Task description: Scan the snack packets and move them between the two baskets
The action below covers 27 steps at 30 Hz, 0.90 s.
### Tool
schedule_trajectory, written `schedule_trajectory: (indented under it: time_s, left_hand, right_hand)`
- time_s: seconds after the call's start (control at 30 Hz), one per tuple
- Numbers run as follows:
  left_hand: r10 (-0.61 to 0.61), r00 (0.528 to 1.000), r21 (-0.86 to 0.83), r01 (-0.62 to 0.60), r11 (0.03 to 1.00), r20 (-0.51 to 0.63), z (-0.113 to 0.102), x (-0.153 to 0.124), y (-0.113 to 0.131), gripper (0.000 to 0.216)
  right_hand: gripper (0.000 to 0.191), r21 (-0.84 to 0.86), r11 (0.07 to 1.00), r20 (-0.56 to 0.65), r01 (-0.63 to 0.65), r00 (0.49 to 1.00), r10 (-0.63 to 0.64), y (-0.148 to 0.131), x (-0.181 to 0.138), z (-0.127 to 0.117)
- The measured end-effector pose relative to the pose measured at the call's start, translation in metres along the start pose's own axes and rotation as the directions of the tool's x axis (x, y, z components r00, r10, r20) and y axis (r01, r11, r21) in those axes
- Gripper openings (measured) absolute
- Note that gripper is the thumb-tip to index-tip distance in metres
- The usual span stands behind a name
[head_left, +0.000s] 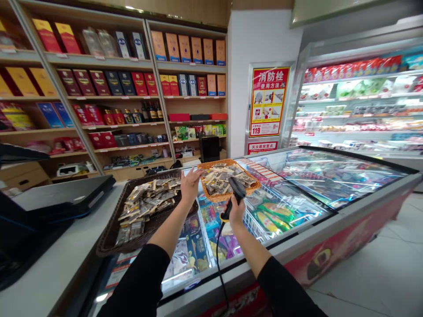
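1. The left hand (190, 185) reaches forward with its fingers (195, 172) spread apart and holding nothing. The fingertips are at the left rim of the orange wicker basket (216, 162); whether they press on it I cannot tell.
2. The right hand (236, 212) has its fingers clamped round the grip of a black barcode scanner (237, 188). The scanner's head is tipped toward the basket's near rim, and its cable (218, 251) hangs down over the freezer's front edge.
3. The orange wicker basket sits on the glass lid of the chest freezer (330, 176), toward the lid's back-left part. It is heaped with small snack packets (221, 178).
4. A larger dark basket (112, 233) lies at the lid's left end, just beside the worktop (59, 264), and also holds flat packets (145, 202).
5. As I judge it, the scanning is at an early or middle point. The scanner is aimed at the heap, yet no packet is lifted out or set apart, and both baskets look full. Which packets have been read cannot be told.
6. A black hinged device (62, 198) lies on the worktop's far side, and shelves of boxed goods (132, 88) line the wall behind.
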<state>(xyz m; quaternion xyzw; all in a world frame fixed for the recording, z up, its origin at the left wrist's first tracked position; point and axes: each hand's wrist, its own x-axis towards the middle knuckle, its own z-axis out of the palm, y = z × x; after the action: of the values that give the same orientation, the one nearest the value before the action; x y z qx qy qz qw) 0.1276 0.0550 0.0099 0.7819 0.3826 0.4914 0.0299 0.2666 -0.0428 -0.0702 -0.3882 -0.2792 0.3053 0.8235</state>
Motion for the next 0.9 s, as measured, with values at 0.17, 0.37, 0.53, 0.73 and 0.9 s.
schedule_trajectory:
  time_s: [0.17, 0.37, 0.53, 0.73, 0.9]
  left_hand:
    - [0.017, 0.833, 0.238, -0.177, 0.955, 0.552, 0.045, 0.017, 0.010, 0.067]
    - [0.070, 0.757, 0.161, -0.227, 0.960, 0.649, 0.047, 0.026, -0.011, 0.078]
    - [0.029, 0.808, 0.112, -0.117, 0.987, 0.588, 0.018, 0.038, -0.029, 0.068]
    - [0.016, 0.769, 0.090, -0.095, 0.991, 0.639, -0.004, 0.039, -0.043, 0.061]
    - [0.068, 0.755, 0.056, -0.136, 0.989, 0.652, -0.037, 0.023, -0.048, 0.053]
  right_hand:
    - [0.034, -0.006, 0.999, -0.057, 0.035, 0.998, -0.035, 0.000, 0.006, -0.009]
    - [0.034, -0.002, 1.000, 0.015, -0.009, 1.000, 0.009, 0.009, 0.001, -0.007]
    - [0.038, -0.007, 0.998, 0.153, -0.055, 0.987, 0.055, 0.021, -0.016, 0.000]
    - [0.043, -0.035, 0.998, 0.167, -0.051, 0.984, 0.056, 0.024, -0.021, -0.002]
    - [0.043, -0.028, 0.999, 0.212, -0.028, 0.977, 0.034, 0.020, -0.019, -0.003]
